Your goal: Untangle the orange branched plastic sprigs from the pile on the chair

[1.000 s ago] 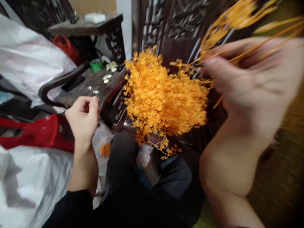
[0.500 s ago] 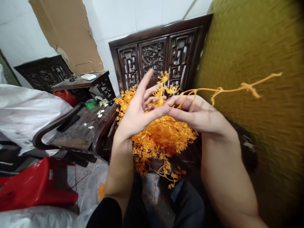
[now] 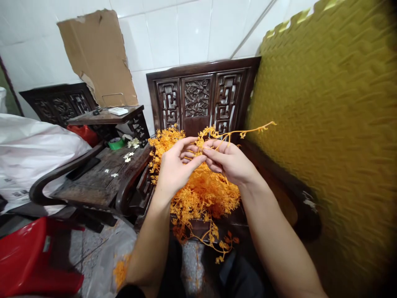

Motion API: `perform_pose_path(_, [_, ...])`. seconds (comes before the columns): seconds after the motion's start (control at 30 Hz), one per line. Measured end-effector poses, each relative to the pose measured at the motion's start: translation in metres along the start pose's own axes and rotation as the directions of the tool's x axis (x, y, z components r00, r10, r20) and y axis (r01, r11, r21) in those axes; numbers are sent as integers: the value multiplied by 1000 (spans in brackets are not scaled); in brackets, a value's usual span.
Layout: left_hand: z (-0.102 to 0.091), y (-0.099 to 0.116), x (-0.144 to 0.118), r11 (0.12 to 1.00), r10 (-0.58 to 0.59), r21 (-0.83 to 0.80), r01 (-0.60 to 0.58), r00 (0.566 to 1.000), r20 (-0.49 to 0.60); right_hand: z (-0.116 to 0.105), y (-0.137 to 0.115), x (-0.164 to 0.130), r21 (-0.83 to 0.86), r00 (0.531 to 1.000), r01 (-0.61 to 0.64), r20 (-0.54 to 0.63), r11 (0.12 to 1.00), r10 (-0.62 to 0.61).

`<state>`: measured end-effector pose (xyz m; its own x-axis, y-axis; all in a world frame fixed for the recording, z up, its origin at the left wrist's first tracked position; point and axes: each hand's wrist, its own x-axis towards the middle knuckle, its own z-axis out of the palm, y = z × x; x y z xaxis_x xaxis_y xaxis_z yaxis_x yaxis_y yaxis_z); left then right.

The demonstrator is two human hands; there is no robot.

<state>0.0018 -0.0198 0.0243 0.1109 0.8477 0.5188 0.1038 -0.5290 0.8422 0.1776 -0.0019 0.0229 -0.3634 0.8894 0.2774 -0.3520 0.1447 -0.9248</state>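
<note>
Both hands meet over a big heap of orange artificial sprigs [image 3: 201, 194] on a dark carved wooden chair. Between thumb and fingers, my right hand [image 3: 228, 159] pinches one orange plastic flower sprig [image 3: 240, 133]; its thin stem points off to the right. My left hand [image 3: 180, 159] curls around the sprig's flowered end, thumb and fingers closing on it near the right fingertips. The exact contact of the left fingers is partly hidden. Below, a loose sprig [image 3: 217, 244] hangs over the front edge of the seat.
Left stands another wooden chair [image 3: 89, 178] with green tape [image 3: 116, 143] and pale flower pieces [image 3: 128, 156] on it. A red plastic stool [image 3: 34, 256], a white sack [image 3: 37, 153] and a clear bag [image 3: 102, 256] are nearby. A yellow foam mat [image 3: 325, 103] walls the right side.
My hands have drawn closer together and lower, with the sprig. The left fingers, spread before, now curl in around the flowered end. The view has tilted up.
</note>
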Motion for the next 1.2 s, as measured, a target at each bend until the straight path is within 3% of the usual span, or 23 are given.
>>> perform_pose_path(0.13, [-2,1,-8,962,95,264,-69,992,-86,5,2,-2,-76,1000,-11,-5,997,11])
perform_pose_path(0.23, [-3,3,-12,897,186,415,-150,981,-46,11,3,-5,-206,989,40,-134,978,-68])
perform_pose_path(0.4, [0,9,-17,898,215,394,-195,977,-7,20,3,-8,-552,871,127,-336,824,-359])
perform_pose_path(0.67, [0,15,-15,973,-20,227,40,996,-89,29,9,-6,-619,838,159,-327,769,-436])
perform_pose_path(0.83, [-2,13,-14,979,-93,174,109,991,-97,28,17,2,-601,827,160,-352,783,-439])
perform_pose_path(0.9, [-6,13,-18,975,-141,168,148,989,-50,13,15,8,-590,761,185,-420,786,-494])
perform_pose_path(0.97, [-12,13,-23,975,-187,123,185,982,8,-8,11,13,-520,655,237,-539,821,-530])
perform_pose_path(1.0, [-16,13,-24,977,-196,86,194,981,16,-19,8,14,-420,653,268,-583,867,-484])
perform_pose_path(1.07, [-22,12,-25,985,-172,3,172,985,-36,-32,3,14,-275,786,234,-512,933,-348])
perform_pose_path(1.13, [-26,8,-21,990,-130,-65,125,989,-77,-34,3,11,-217,915,166,-330,962,-232])
perform_pose_path(1.2, [-27,4,-16,987,-117,-121,107,991,-71,-26,7,7,-224,974,125,-158,967,-163])
